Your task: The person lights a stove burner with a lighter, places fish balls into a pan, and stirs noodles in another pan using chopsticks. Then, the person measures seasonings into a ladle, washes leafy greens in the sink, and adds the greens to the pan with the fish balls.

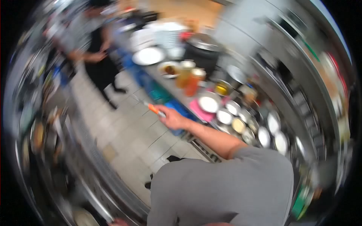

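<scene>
My right hand [171, 117] is stretched out over the aisle, its fingers closed round an orange-handled tool [154, 109]. A thin, pale end of the tool points away from me to the upper left; blur hides its exact kind. Only a small part of my left hand [119, 222] shows at the bottom edge, near a long metal bar [98, 205] on the cooking line. Its fingers are not clear. On the counter beyond my right forearm, a pink board or cloth [201, 112] lies next to a white bowl [209, 104].
A co-worker in a black apron [98, 69] stands farther up the aisle. Along the right counter are stacked plates [149, 55], orange-filled bottles [195, 82], a large black pot [202, 51] and several round containers [238, 125]. A steel cooking line [94, 169] borders the tiled floor [128, 143].
</scene>
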### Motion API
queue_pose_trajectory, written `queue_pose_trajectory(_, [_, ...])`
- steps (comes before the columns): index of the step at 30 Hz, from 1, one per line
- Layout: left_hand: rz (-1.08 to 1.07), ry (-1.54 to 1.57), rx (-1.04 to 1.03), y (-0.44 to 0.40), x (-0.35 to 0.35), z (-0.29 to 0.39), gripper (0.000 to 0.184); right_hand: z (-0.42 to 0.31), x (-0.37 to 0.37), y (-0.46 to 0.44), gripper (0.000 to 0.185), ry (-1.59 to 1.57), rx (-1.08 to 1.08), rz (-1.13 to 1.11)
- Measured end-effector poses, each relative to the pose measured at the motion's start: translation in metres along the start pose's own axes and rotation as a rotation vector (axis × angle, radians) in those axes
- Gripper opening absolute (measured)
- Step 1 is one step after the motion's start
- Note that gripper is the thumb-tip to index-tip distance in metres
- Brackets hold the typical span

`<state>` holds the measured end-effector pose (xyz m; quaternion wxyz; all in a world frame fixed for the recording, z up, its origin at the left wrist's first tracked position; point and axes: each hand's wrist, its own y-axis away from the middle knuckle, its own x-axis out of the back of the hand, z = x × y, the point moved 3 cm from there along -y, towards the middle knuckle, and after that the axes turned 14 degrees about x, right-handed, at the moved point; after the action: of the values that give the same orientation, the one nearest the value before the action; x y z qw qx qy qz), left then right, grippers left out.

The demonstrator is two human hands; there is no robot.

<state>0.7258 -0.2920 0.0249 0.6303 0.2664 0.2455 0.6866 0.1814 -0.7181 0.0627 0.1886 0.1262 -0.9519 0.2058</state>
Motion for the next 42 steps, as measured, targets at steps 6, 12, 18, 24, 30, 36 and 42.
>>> queue_pose_trajectory(6, [-0.558, 0.604, 0.236, -0.108, 0.07, -0.076, 0.046, -0.107, -0.32, 0.04, 0.052, -0.361, 0.189, -1.146])
queue_pose_trajectory(12, [-0.305, 0.361, 0.309, -0.184, -0.03, -0.24, 0.045, -0.141, -0.503, 0.053, 0.047, -0.261, 0.393, -1.421])
queue_pose_trajectory(18, [0.037, 0.306, -0.207, -0.257, -0.12, -0.274, 0.027, -0.121, -0.611, 0.077, 0.048, -0.106, 0.422, -1.437])
queue_pose_trajectory(24, [-0.333, 0.696, 0.227, -0.261, -0.15, -0.3, 0.022, -0.135, -0.627, 0.082, 0.042, -0.143, 0.057, -1.512])
queue_pose_trajectory(30, [-0.725, 0.92, 0.431, -0.265, -0.144, -0.32, 0.015, -0.132, -0.62, 0.063, 0.046, 0.013, -0.242, -1.559])
queue_pose_trajectory(36, [-0.891, 0.954, 0.541, -0.219, -0.146, -0.334, 0.022, -0.129, -0.616, 0.068, 0.054, -0.014, -0.222, -1.537])
queue_pose_trajectory(42, [-0.613, 0.625, 0.597, -0.107, -0.087, -0.299, 0.05, -0.123, -0.615, 0.076, 0.041, -0.072, -0.199, -1.587])
